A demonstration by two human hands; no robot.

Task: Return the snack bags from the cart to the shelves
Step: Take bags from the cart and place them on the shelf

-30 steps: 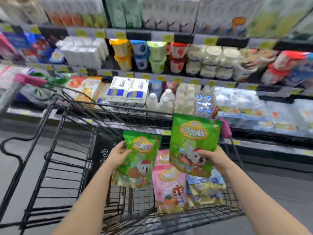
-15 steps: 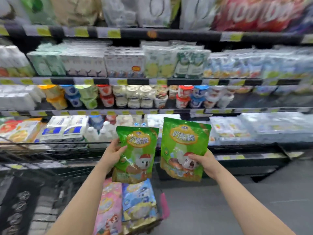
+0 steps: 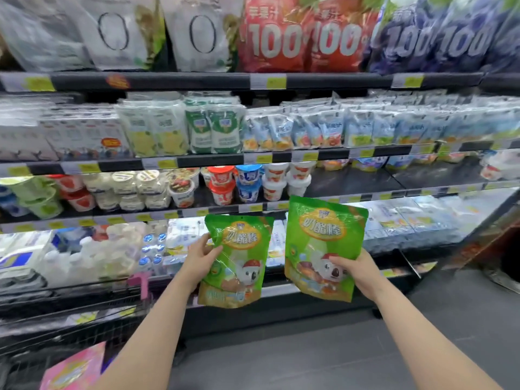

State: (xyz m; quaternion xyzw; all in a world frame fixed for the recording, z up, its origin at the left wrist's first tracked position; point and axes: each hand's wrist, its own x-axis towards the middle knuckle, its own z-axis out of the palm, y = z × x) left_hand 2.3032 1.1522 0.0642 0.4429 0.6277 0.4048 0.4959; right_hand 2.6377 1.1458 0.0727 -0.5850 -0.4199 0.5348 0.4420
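Note:
I hold two green snack bags printed with a cartoon koala in front of the chilled shelves. My left hand grips the left green bag by its left edge. My right hand grips the right green bag low on its right side; this bag is held a little higher. Both bags hang upright, clear of the shelves. A pink snack bag lies in the black wire cart at the lower left, partly cut off by the frame.
Shelf rows with yellow price tags fill the view: large pouches on top, milk packs below, yoghurt cups, then flat packs at hand height. The cart's pink handle end stands left of my left arm. Grey floor lies at lower right.
The view has swung up and right from the cart to the shelves. Both hands have lifted the green bags away from the cart toward the shelves; most of the cart has dropped out of view.

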